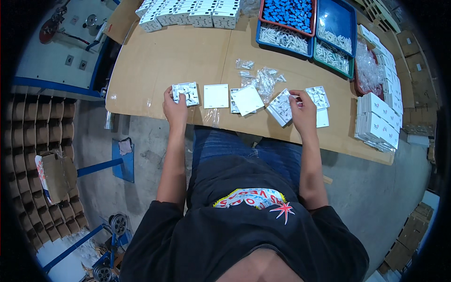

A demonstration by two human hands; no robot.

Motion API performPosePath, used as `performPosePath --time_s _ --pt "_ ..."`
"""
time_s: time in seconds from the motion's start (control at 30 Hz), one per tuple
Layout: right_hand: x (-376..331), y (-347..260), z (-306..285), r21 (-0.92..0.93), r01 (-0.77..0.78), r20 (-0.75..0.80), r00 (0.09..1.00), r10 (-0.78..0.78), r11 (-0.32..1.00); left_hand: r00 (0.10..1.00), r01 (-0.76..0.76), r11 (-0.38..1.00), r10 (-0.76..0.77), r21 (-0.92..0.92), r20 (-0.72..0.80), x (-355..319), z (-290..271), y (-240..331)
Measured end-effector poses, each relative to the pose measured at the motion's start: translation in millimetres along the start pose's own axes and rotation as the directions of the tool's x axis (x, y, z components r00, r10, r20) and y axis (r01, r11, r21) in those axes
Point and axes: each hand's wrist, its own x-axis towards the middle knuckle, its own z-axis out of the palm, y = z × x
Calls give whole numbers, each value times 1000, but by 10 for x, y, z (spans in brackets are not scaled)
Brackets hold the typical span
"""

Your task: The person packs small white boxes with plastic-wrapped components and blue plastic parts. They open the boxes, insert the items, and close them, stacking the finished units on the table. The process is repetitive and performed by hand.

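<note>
Near the table's front edge, my left hand grips a white square panel with dark detail, its thumb on the top face. Farther right, my right hand is closed on the edge of a tilted white square piece with dark markings. Between them lie a plain white square panel and another plain panel, turned askew over a patterned one. Beyond my right hand rest a patterned panel and a plain white one. Small clear plastic bags lie just behind the middle panels.
Cardboard covers the table. Stacked white boxes stand at the back. A red tray of blue pieces, a blue tray and a green tray with white parts sit back right. More white boxes fill the right edge.
</note>
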Motion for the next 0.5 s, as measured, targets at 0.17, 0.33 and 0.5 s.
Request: performPosePath --time_s 0.17,0.33,0.5 --pt "-99 168 -151 68 -61 -45 997 64 996 993 -107 979 113 171 -28 -17 89 -109" --pt "-127 450 -254 56 -121 -105 986 127 991 990 -132 953 140 274 -10 -100 59 96" --pt "-156 497 -372 -61 -81 -147 987 71 995 913 -403 890 407 213 29 -329 26 480"
